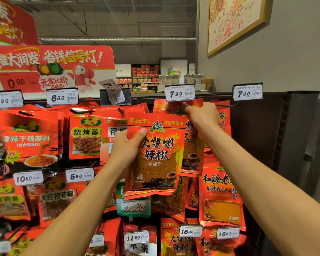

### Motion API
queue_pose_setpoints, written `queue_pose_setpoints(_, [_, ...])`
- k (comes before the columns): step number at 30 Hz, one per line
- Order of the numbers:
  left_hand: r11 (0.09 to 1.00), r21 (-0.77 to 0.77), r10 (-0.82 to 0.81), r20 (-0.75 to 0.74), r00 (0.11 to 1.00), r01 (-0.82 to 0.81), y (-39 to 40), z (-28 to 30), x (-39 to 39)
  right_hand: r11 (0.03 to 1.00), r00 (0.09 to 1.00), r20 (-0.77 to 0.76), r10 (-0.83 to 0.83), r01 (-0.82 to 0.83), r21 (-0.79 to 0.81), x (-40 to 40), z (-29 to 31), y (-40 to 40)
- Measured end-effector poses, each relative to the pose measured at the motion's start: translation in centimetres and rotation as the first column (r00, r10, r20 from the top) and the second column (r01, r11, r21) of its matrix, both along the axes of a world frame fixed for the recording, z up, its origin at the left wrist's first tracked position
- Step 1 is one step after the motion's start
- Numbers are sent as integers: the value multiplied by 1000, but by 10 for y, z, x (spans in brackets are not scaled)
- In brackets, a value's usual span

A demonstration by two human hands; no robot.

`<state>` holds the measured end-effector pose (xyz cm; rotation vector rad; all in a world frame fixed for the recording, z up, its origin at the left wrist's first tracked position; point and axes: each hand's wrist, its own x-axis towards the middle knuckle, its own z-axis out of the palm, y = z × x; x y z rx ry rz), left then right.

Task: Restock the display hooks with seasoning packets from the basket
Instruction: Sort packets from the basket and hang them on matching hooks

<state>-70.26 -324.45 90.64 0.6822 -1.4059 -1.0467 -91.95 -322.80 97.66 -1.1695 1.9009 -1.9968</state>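
I see my left hand point(127, 146) gripping a glossy red plastic chili-powder packet with black lettering and flame artwork point(155, 154) by its left edge, thumb across the front and fingers point(118, 137) curled behind, holding it upright in front of the display rack. My right hand point(201, 117) reaches up just under the white price tag reading 7.99 point(180, 92), its fingers pinching the top of a matching red packet hanging on the dark metal display hook point(185, 105) there. The held packet overlaps the hung ones, sitting in front and a little to their left. Beside that hook, to the right, a white tag reading 7.00 point(247, 92) tops another dark hook point(227, 104) with red packets. More red seasoning packets crowd the hooks to the left and below.
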Motion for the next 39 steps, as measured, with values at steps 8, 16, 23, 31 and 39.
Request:
queue_pose_setpoints(8, [1000,13,-13,1,1000,13,0,1,2,992,997,4,82,-82,95,-6,15,0])
queue_pose_setpoints(16, [1000,9,-29,21,999,29,-1,-1,3,983,977,142,161,-172,70,-10,4,-1])
queue_pose_setpoints(23, [1000,-8,5,36,999,-4,-8,0,6,996,997,10,80,-80,-45,-4,4,-2])
queue_pose_setpoints(31, [998,-2,-65,112,992,66,-10,1,-12,999,999,-18,48,-48,-6,-11,6,-2])
queue_pose_setpoints(39, [998,30,-53,125,991,50,-19,0,-19,999,996,-84,31,-28,45,-5,16,-7])
